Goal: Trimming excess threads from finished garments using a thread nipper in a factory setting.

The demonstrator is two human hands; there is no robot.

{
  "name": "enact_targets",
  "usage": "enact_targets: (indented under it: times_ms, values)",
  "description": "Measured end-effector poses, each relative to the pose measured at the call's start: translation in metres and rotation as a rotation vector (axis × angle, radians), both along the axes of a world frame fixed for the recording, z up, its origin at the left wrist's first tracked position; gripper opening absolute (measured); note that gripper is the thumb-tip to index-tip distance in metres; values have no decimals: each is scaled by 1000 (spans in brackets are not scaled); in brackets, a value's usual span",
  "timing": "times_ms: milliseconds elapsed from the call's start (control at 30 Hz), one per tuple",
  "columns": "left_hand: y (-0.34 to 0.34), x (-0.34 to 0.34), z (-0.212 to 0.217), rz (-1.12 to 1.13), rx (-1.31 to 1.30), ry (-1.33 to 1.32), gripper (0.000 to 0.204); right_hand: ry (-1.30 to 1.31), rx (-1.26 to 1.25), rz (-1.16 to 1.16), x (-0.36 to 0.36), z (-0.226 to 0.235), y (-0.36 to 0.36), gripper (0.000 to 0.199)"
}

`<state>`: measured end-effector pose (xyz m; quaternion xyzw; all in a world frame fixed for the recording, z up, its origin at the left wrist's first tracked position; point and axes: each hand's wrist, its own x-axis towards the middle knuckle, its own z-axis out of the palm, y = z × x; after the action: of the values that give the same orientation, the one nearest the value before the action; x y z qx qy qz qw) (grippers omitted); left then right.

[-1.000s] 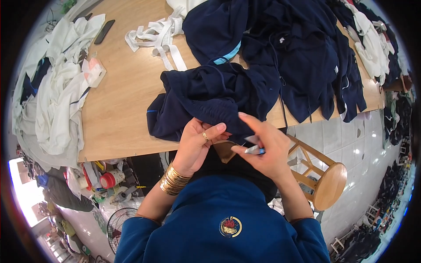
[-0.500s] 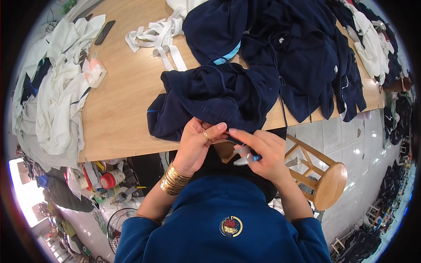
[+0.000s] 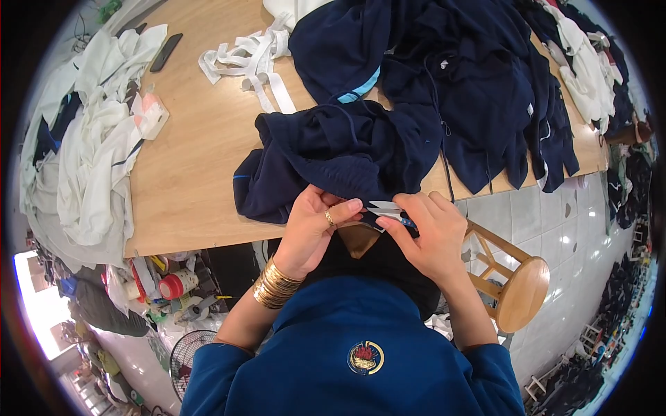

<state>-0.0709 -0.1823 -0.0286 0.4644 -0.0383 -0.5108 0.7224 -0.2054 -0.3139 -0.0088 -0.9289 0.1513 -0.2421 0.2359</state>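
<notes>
My left hand [image 3: 313, 227] pinches the near edge of a dark navy garment [image 3: 326, 149], thumb against fingers. The garment lies bunched at the table's front edge, with a gathered waistband and a drawcord across it. In my right hand [image 3: 436, 232] is a pair of thread snips [image 3: 383, 209], with bare metal blades and some blue by the fingers. The blades point left, apart at the tips, close to my left thumb and the garment's edge. Whatever lies right between the blades is too small to make out.
More navy garments [image 3: 465, 104] are heaped at the back right of the wooden table [image 3: 187, 187]. White straps [image 3: 250, 62] lie behind, white clothes [image 3: 97, 166] and a phone [image 3: 166, 52] to the left. A wooden stool [image 3: 524, 295] stands right; a fan [image 3: 187, 357] is low left.
My right hand has turned the snips from pointing down in the palm to pointing left, blades at the garment's edge. My left hand keeps its pinch in nearly the same place.
</notes>
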Motion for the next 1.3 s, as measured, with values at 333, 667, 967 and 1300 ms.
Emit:
enact_targets:
  times_ms: [333, 667, 967, 1300]
  values:
    - [0, -1, -3, 1, -32, 35, 36, -52, -56, -4, 5, -8, 1, 25]
    - [1, -1, -3, 5, -22, 40, 34, -57, -119, -40, 5, -7, 2, 23]
    - [1, -2, -2, 18, -22, 40, 34, -40, -43, -56, 2, -1, 3, 23]
    - [2, -2, -4, -5, -25, 71, 32, -48, -49, -90, 3, -3, 4, 20]
